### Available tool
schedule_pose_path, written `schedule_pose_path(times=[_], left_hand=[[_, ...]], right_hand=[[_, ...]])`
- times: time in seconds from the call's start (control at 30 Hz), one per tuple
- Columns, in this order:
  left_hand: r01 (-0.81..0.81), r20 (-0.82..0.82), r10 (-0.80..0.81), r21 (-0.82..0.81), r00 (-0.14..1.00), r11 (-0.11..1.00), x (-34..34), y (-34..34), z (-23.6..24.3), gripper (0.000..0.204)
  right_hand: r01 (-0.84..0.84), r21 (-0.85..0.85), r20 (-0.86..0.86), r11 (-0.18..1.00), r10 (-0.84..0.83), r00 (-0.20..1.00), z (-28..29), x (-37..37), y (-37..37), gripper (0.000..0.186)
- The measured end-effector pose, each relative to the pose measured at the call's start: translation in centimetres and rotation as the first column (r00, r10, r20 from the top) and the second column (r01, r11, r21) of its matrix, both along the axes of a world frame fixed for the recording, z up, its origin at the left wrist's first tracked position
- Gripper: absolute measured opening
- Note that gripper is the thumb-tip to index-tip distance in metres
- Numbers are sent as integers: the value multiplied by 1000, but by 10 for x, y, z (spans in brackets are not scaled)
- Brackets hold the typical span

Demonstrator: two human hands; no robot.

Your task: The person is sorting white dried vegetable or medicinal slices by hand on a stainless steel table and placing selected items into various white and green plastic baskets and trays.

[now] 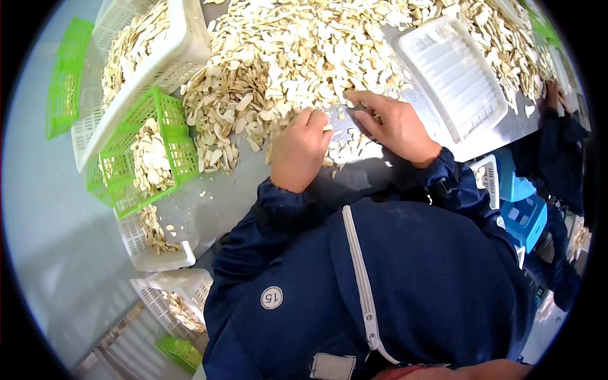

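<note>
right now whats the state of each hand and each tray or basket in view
left hand: curled shut, resting on the pale slices
right hand: fingers pinched on a slice at the pile's edge
white tray: empty, lying flat
green basket: tilted, part filled with slices
white basket: tilted, holding slices

Single head-worn fisheye view, looking steeply down over wearer's chest onto worktop (221,202). Close range: hands (301,149) just beyond chest, mid-frame. Edges bend toward rim; worktop's far part at top.
</note>
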State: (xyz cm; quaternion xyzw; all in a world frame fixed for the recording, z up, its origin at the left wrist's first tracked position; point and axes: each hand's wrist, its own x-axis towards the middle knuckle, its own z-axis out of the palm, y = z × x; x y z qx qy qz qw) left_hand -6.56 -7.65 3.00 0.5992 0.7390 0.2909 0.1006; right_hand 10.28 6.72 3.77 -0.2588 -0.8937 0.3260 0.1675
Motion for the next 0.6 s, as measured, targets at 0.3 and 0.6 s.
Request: schedule_pose_path(times=[0.3, 0.6], left_hand=[[-12, 59, 11, 27, 998, 1000, -3, -6, -3, 21], [-41, 201, 43, -15, 979, 999, -9, -11, -4, 19]], right_hand=[[85, -162, 84, 983, -73, 994, 4, 7, 3, 20], [-36, -963, -88, 268, -185, 979, -3, 15, 5, 22]])
